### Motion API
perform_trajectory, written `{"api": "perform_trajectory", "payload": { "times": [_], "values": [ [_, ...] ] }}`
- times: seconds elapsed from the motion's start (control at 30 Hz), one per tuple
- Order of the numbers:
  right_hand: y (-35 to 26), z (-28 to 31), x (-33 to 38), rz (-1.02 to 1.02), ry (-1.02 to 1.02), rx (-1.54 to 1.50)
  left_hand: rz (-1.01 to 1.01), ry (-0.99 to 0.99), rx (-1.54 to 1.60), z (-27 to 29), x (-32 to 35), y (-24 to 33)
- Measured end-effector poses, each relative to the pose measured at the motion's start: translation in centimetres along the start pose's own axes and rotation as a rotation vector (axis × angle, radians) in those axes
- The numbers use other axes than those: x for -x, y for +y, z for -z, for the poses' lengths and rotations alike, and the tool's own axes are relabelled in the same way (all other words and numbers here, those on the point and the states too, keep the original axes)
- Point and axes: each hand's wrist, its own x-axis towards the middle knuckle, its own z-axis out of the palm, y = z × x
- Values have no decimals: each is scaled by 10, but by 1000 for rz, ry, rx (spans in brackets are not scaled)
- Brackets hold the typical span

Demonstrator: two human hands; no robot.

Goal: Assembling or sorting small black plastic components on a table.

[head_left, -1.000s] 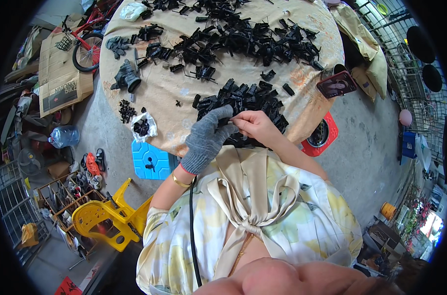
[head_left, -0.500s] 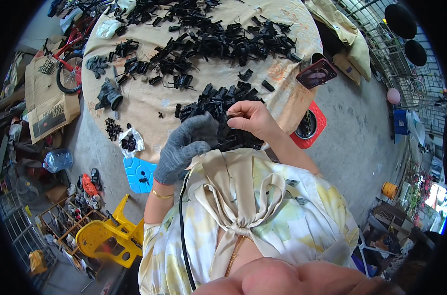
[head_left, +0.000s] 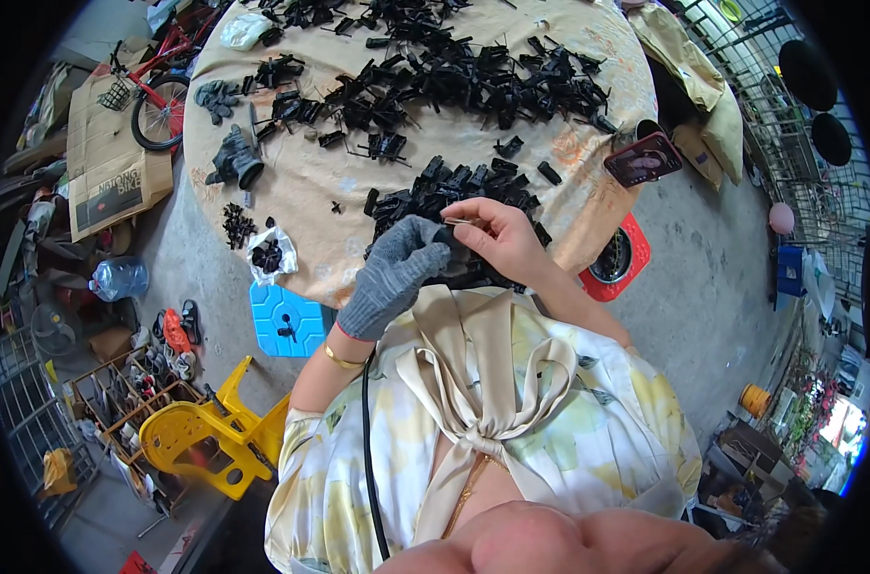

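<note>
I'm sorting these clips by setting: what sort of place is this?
Probably a home yard or garage used for piecework: a round cloth-covered table heaped with small black plastic parts, on bare concrete beside a red bicycle and flattened cardboard.

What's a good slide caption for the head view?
Gloved left hand and bare right hand work a small black part over a table.

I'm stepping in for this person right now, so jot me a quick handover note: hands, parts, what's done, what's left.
Left hand, in a grey glove, grips a black part at the table's near edge.
Right hand, bare, pinches a thin piece at that part's top with its fingers.
Near pile of black parts lies just beyond the hands; a bigger spread covers the far table.
Done or left: cannot tell which parts are finished.
</note>
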Motion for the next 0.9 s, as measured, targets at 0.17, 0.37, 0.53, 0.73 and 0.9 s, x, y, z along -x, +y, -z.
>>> {"api": "perform_trajectory", "payload": {
  "times": [0.17,0.37,0.53,0.73,0.9],
  "values": [
    [0,-5,8,101,53,195,-198,168,-250,4,-1,-11],
    [-3,-8,3,77,14,206,-254,188,-362,7,2,-12],
    [-2,-12,2,-15,21,197,-444,212,-548,8,0,-16],
    [30,-4,-3,-164,-51,228,-723,211,-987,21,-10,-31],
    [35,15,4,-5,4,449,-572,58,-964,51,-44,-35]
  ]
}}
